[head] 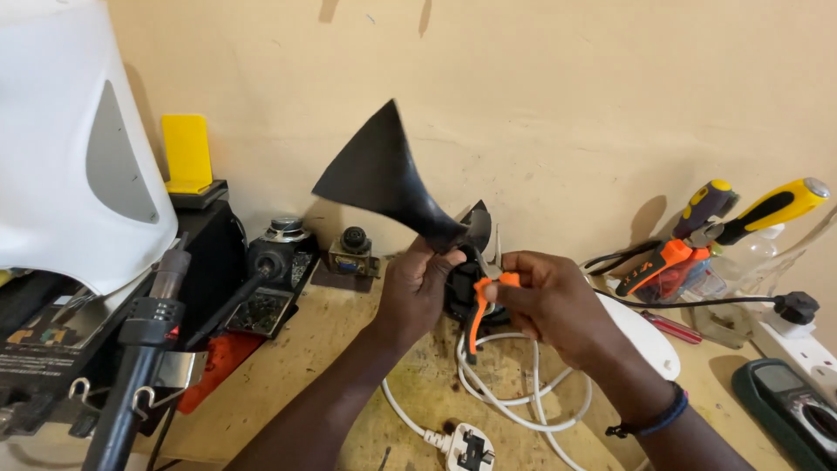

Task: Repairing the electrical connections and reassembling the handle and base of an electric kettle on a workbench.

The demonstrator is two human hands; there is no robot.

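My left hand point(417, 292) grips a black plastic fan blade piece point(384, 179) by its hub, one wide blade pointing up toward the wall. My right hand point(549, 301) holds small pliers with orange and black handles point(476, 314), their metal jaws set against the hub of the black piece. Both hands meet above the wooden bench point(288, 384). A coiled white power cable point(514, 384) lies under the hands, ending in a white plug point(465, 445) near the front edge.
A large white plastic housing point(70, 139) stands at the left over black equipment and a hot-air tool handle point(139, 349). Screwdrivers and pliers point(724, 227) lean at the right wall. A white power strip point(802, 344) and a multimeter point(793, 410) sit at the far right.
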